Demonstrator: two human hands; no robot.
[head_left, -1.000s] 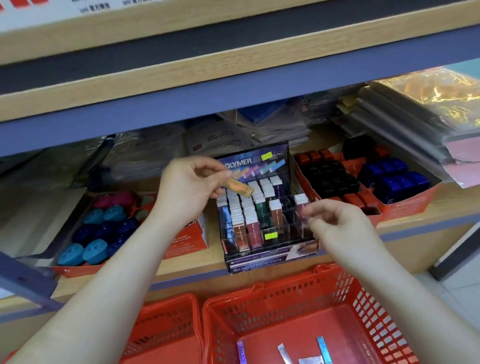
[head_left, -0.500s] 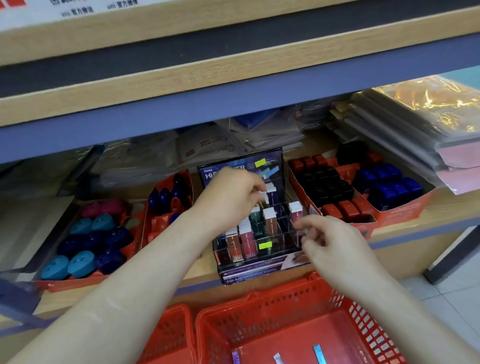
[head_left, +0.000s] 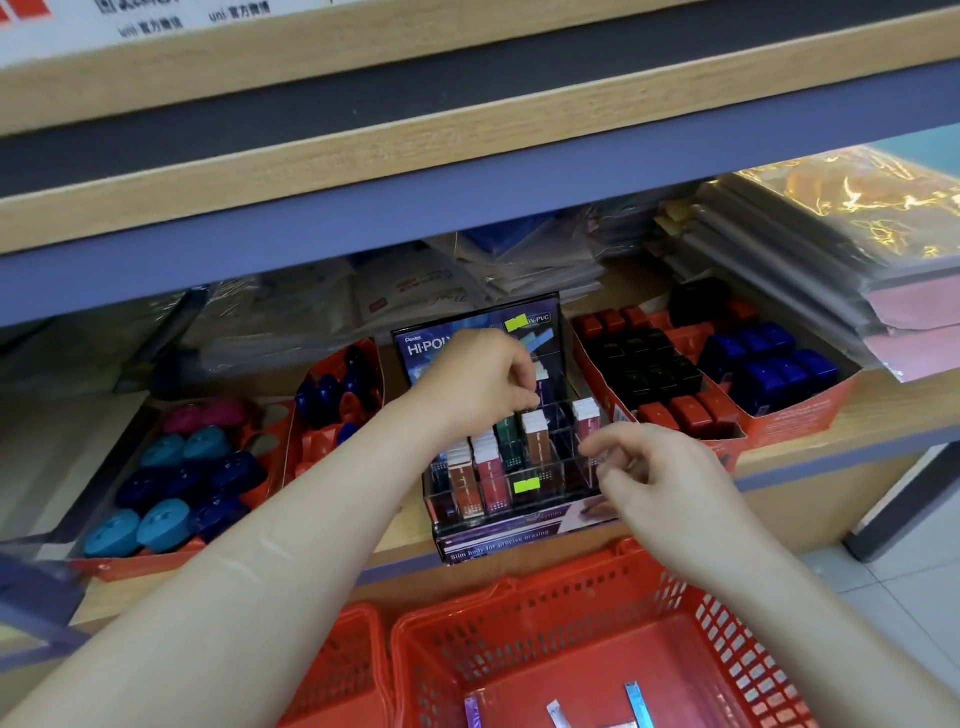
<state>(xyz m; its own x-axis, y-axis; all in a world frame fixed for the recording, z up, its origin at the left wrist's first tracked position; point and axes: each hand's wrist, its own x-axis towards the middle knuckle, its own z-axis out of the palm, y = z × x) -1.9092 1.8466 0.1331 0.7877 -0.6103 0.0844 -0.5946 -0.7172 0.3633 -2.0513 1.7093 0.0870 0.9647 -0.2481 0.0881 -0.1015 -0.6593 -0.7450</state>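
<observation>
A clear acrylic display box (head_left: 524, 535) with a "HI-POLYMER" backing card stands on the wooden shelf and holds rows of slim upright erasers (head_left: 535, 441). My left hand (head_left: 478, 384) reaches down into the back rows. Its fingertips are curled together as if pinching a slim eraser, which the hand almost hides. My right hand (head_left: 654, 483) hovers at the box's front right corner with loosely curled fingers and holds nothing.
A red basket (head_left: 571, 597) below the shelf holds a few slim erasers (head_left: 634, 701), with a second red basket (head_left: 343, 665) to its left. Orange trays of blue sharpeners (head_left: 171, 483) and black, red and blue items (head_left: 779, 421) flank the box. A shelf board (head_left: 467, 171) hangs low overhead.
My left hand held a gold-brown eraser above the box and has lowered it into the rows, where it is now hidden. My right hand has stayed near the box's right side.
</observation>
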